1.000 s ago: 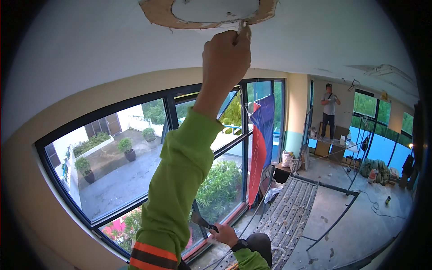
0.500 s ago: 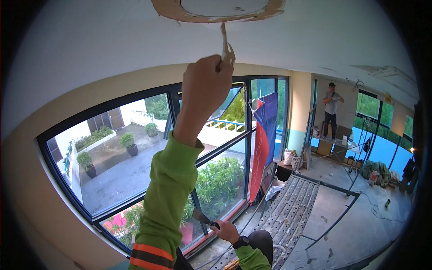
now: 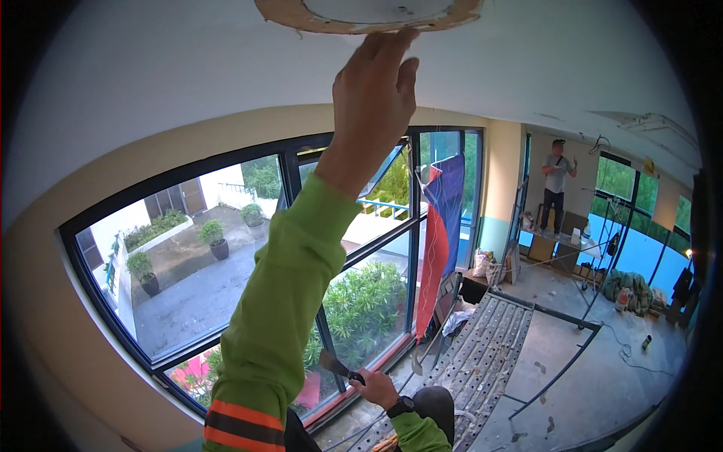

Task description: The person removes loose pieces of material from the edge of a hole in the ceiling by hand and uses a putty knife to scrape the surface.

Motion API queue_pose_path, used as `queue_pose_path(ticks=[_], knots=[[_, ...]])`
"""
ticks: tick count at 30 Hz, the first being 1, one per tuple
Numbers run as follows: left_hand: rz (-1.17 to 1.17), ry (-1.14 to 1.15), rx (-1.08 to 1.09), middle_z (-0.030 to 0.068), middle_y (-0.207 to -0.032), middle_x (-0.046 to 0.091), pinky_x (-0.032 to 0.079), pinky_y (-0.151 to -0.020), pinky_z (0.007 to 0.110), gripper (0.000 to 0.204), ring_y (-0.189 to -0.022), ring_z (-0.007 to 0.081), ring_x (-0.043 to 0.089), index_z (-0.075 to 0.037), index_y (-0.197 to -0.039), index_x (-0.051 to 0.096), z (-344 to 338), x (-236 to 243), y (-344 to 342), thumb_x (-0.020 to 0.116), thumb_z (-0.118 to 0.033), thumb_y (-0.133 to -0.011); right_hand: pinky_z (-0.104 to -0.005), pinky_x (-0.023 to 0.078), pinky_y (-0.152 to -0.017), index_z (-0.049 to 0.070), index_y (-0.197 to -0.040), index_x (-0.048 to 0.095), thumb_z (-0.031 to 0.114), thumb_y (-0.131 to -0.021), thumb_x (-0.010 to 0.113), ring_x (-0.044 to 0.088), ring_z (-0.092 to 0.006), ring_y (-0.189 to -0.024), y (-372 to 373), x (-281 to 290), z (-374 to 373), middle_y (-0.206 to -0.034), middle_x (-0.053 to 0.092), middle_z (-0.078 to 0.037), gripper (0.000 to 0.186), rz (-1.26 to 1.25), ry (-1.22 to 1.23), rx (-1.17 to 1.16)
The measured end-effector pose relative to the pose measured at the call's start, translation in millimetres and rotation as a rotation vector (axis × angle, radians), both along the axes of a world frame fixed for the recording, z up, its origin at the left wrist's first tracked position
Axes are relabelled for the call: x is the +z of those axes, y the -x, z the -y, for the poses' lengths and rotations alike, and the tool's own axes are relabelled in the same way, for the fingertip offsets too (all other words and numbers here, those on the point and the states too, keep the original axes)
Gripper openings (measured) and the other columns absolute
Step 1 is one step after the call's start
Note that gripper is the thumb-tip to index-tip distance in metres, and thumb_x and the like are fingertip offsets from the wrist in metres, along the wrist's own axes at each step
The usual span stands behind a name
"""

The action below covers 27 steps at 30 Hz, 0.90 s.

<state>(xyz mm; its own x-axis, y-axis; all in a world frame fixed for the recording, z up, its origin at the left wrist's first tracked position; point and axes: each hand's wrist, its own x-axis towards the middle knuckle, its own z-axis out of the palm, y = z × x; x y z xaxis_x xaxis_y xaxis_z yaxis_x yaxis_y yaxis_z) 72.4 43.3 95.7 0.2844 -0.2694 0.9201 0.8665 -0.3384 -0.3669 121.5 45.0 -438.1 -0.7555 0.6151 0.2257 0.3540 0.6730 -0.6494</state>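
My left hand (image 3: 376, 87) is raised to the ceiling, fingers stretched up and thumb apart. Its fingertips reach the torn brown rim (image 3: 316, 21) around a round patch (image 3: 369, 7), and nothing shows in its grasp. Below, my right hand (image 3: 378, 389), with a dark watch on the wrist, is closed around the black handle of a putty knife (image 3: 336, 366). The blade points up and left, in front of the window. A pale, curled strip (image 3: 416, 362) hangs in the air right of the putty knife.
Large black-framed windows (image 3: 248, 324) line the left side. A perforated metal scaffold platform (image 3: 482, 354) lies below, beside a red and blue cloth (image 3: 444, 218). A person (image 3: 556, 181) stands on a raised surface at the back. A cable (image 3: 629, 354) crosses the floor.
My left hand has let go of the pale strip, opened and moved up and right to the brown rim. A pale strip now shows lower down. My right hand still holds the putty knife.
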Motion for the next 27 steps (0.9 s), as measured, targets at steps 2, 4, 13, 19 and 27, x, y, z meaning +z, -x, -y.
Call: queue_pose_path(ticks=[2,4,13,19,27], knots=[[-0.010,-0.108,0.038,0.0109,-0.098,0.065,0.055,-0.073,0.034,0.029,-0.085,0.0248,0.066,-0.006,-0.110,0.061,-8,9,-4,0.066,-0.005,-0.082,-0.0502,0.050,-0.065,0.010,-0.095,0.061,0.046,-0.086,0.059,0.064,-0.0403,-0.076,1,0,1,-0.077,0.066,-0.019,0.038,-0.002,0.002,0.007],[-0.023,-0.212,0.068,0.0106,-0.098,0.065,0.055,-0.072,0.033,0.029,-0.085,0.0249,0.066,-0.007,-0.110,0.061,-17,13,-7,0.066,-0.004,-0.082,-0.0498,0.051,-0.066,0.010,-0.096,0.061,0.046,-0.086,0.059,0.065,-0.0396,-0.077,-1,1,0,-0.078,0.066,-0.019,0.037,0.025,0.009,-0.019],[-0.020,-0.435,0.113,0.0087,-0.097,0.064,0.055,-0.070,0.033,0.028,-0.083,0.0242,0.066,-0.011,-0.108,0.063,-36,19,3,0.067,-0.005,-0.081,-0.0486,0.051,-0.067,0.011,-0.100,0.063,0.045,-0.085,0.061,0.065,-0.0387,-0.080,-8,12,0,-0.082,0.067,-0.017,0.037,-0.008,0.046,-0.019],[-0.108,-0.538,0.229,0.0062,-0.096,0.062,0.055,-0.067,0.033,0.022,-0.080,0.0233,0.065,-0.012,-0.100,0.066,-30,24,4,0.069,-0.007,-0.080,-0.0500,0.050,-0.063,0.010,-0.099,0.061,0.040,-0.087,0.060,0.064,-0.0405,-0.072,-11,11,-2,-0.075,0.066,-0.019,0.032,-0.107,-0.006,-0.029],[-0.122,-0.297,0.062,0.0053,-0.092,0.063,0.055,-0.068,0.030,0.010,-0.083,0.0220,0.064,-0.010,-0.091,0.067,-8,15,21,0.068,-0.008,-0.082,-0.0432,0.050,-0.062,0.006,-0.102,0.061,0.022,-0.090,0.057,0.064,-0.0367,-0.074,-70,108,-44,-0.081,0.065,-0.017,0.020,-0.634,-0.236,-0.378]])
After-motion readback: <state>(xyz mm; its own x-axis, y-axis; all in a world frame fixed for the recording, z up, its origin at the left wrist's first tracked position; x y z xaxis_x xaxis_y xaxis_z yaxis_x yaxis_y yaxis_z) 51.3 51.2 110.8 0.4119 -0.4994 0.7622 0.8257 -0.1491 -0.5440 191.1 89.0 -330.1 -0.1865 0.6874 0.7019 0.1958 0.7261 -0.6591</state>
